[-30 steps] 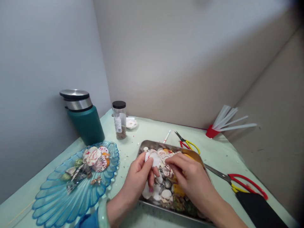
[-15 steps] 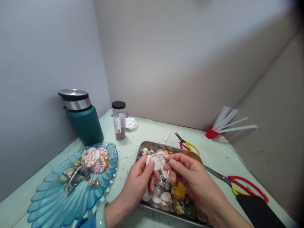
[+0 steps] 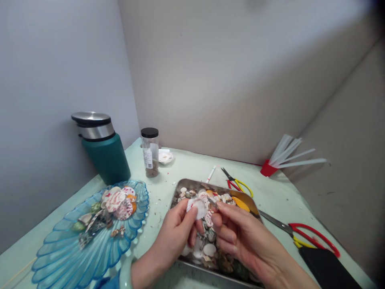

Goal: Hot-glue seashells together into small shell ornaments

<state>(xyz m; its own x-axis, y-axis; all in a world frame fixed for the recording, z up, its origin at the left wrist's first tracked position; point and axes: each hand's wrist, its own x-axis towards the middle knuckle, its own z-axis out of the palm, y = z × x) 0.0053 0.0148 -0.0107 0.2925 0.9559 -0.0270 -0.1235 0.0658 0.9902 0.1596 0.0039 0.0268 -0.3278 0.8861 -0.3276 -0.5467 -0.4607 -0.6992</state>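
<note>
Above a metal tray (image 3: 195,265) of assorted shells, a left hand (image 3: 177,226) pinches a pale scallop shell (image 3: 197,207) in a narrow grip, while a right hand (image 3: 239,228) closes its fingertips beside it. Beyond the tray, red-and-yellow scissors (image 3: 237,182) and a marker (image 3: 211,174) lie on the table (image 3: 186,160).

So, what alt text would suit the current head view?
Two bare hands, left and right, meet over a metal tray of seashells, the left pinching a white shell. A blue scalloped dish of shells sits left; scissors lie right and behind.
</note>
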